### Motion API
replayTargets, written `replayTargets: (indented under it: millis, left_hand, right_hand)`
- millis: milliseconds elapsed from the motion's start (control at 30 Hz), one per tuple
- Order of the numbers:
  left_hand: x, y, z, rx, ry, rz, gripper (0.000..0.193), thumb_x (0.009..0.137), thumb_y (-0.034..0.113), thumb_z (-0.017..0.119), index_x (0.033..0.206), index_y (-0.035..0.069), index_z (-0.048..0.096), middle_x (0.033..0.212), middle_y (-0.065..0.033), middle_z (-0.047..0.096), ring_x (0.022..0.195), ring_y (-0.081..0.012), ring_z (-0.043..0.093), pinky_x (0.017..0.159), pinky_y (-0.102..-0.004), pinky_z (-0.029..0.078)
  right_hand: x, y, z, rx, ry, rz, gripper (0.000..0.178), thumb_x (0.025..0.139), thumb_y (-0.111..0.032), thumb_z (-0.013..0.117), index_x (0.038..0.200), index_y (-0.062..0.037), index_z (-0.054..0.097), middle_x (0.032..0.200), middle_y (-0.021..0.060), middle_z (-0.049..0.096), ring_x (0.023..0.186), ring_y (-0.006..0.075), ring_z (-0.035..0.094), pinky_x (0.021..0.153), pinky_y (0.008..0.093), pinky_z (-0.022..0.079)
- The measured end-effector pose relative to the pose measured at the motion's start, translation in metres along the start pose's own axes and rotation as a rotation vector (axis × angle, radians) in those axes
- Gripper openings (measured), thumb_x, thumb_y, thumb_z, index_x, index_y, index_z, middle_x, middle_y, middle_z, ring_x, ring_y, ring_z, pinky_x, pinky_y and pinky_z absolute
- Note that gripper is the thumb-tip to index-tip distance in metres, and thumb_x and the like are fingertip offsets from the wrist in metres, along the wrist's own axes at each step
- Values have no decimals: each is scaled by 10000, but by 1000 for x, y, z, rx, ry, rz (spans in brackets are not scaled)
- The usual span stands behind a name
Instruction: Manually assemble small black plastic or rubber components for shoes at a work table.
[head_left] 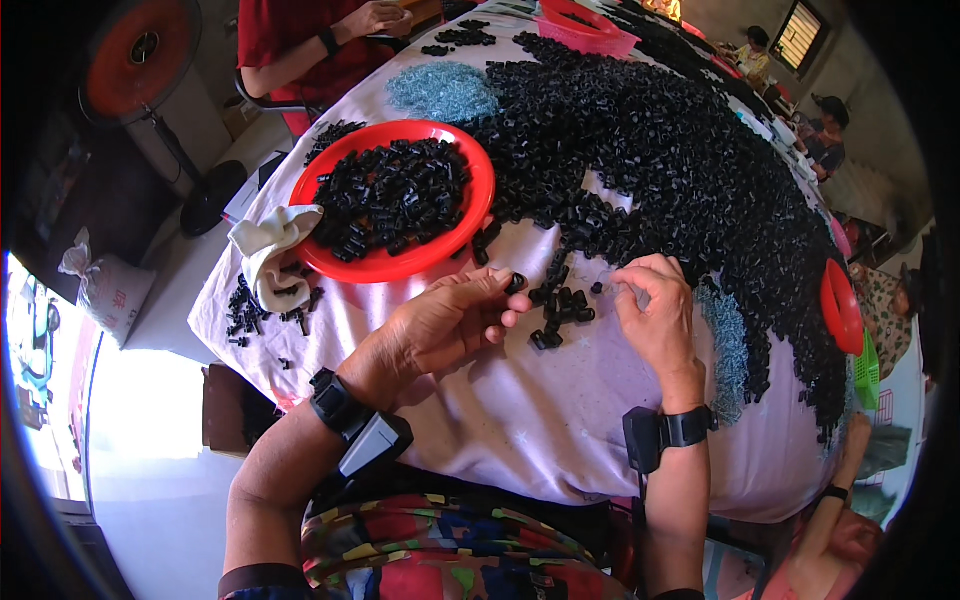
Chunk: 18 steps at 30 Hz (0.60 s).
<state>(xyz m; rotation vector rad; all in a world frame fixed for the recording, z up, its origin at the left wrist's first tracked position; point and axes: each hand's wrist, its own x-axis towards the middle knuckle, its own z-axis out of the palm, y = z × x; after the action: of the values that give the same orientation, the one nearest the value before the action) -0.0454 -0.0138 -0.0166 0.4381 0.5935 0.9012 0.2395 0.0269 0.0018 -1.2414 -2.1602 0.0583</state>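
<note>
Head view: L hand [445,325] pinches small blk part [516,284] btwn thumb & index, near red tray [390,269]. R hand [655,312] thumb & index curled close, can't tell if gripping anything; loose blk pcs [568,304] on pale cloth [560,410] btwn hands

Your left hand [445,325] partly hides the small black piece [516,284] it holds; whether your right hand [656,312] pinches anything is too small to tell. The top edge cuts off the red-shirted co-worker [285,45]; the lower edge, your patterned clothing [450,555].
</note>
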Motion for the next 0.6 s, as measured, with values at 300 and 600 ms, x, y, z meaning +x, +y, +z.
replayTargets:
  millis: [300,600]
  left_hand:
    - [-2,-3,7,52,-48,36,150,1060,215,618,1086,72,655,983,-46,729,814,-99,651,703,-230,520]
    - [-9,-13,21,167,-35,65,233,1070,174,591,1228,8,633,1057,-67,706,879,-110,646,739,-221,516]
  right_hand:
    - [-1,-8,8,64,-86,53,158,833,-76,756,986,-38,771,919,112,693,915,316,640,848,409,523]
    - [2,-55,0,582,-104,48,159,987,-85,673,1112,-37,758,895,61,717,709,97,618,624,258,495]
